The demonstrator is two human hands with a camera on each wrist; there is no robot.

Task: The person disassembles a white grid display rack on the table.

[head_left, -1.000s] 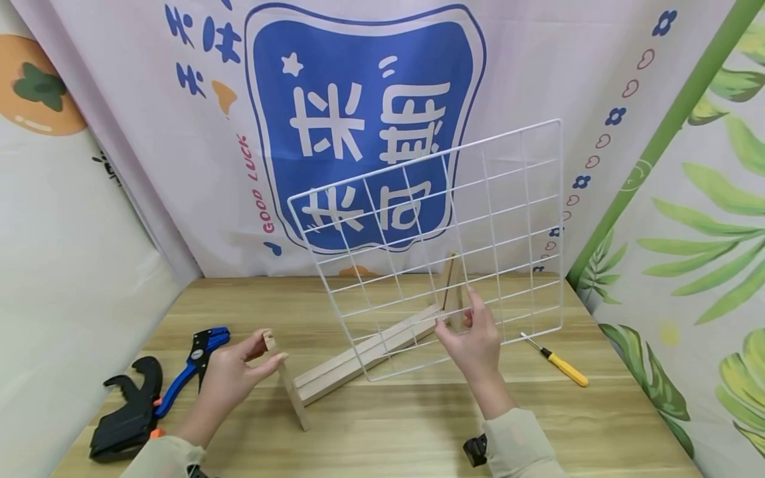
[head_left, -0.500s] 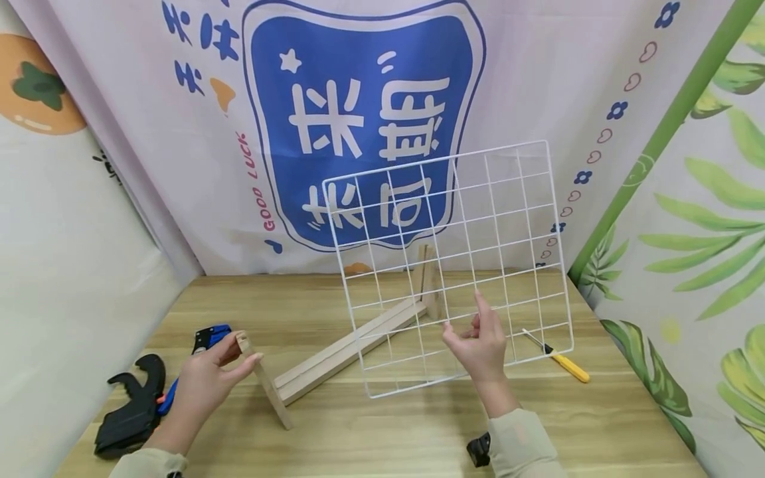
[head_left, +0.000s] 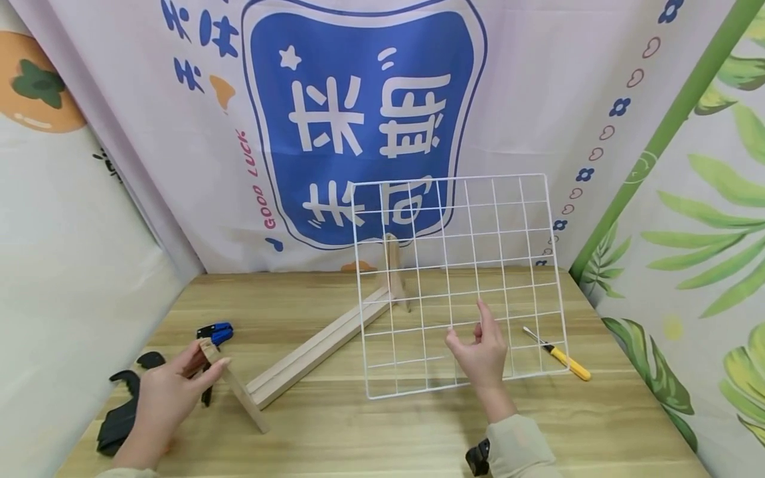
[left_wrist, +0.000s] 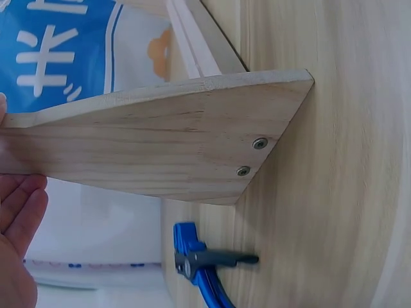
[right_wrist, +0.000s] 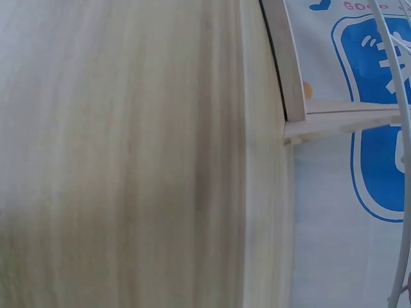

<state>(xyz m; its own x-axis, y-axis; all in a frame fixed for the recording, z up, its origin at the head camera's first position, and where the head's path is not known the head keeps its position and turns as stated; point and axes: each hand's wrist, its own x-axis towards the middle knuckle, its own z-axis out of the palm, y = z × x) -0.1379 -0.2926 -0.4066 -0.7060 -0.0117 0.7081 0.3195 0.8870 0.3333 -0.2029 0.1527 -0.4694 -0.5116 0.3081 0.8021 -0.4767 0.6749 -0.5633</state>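
A wooden frame stands on the table: a long grooved rail point(head_left: 323, 345) with an upright board at each end. The left hand point(head_left: 167, 398) pinches the top of the near end board point(head_left: 242, 395); in the left wrist view two screws show on that board's point(left_wrist: 160, 141) outer face. The right hand point(head_left: 481, 348) holds a white wire grid point(head_left: 445, 269) upright between thumb and fingers, to the right of the rail. Through the grid's left part the far end board point(head_left: 392, 265) is visible. The right wrist view shows the grid's edge point(right_wrist: 401, 96) close by.
A yellow-handled screwdriver point(head_left: 570, 364) lies to the right, partly behind the grid. At the left are a black clamp-like tool point(head_left: 119, 421) and a blue-and-black tool point(head_left: 218, 332), partly hidden by the left hand. Printed cloth point(head_left: 526, 79) hangs behind the table.
The left hand has moved left, and the wooden frame has shifted left with it. The grid, in the right hand, has come down at the top and levelled out.
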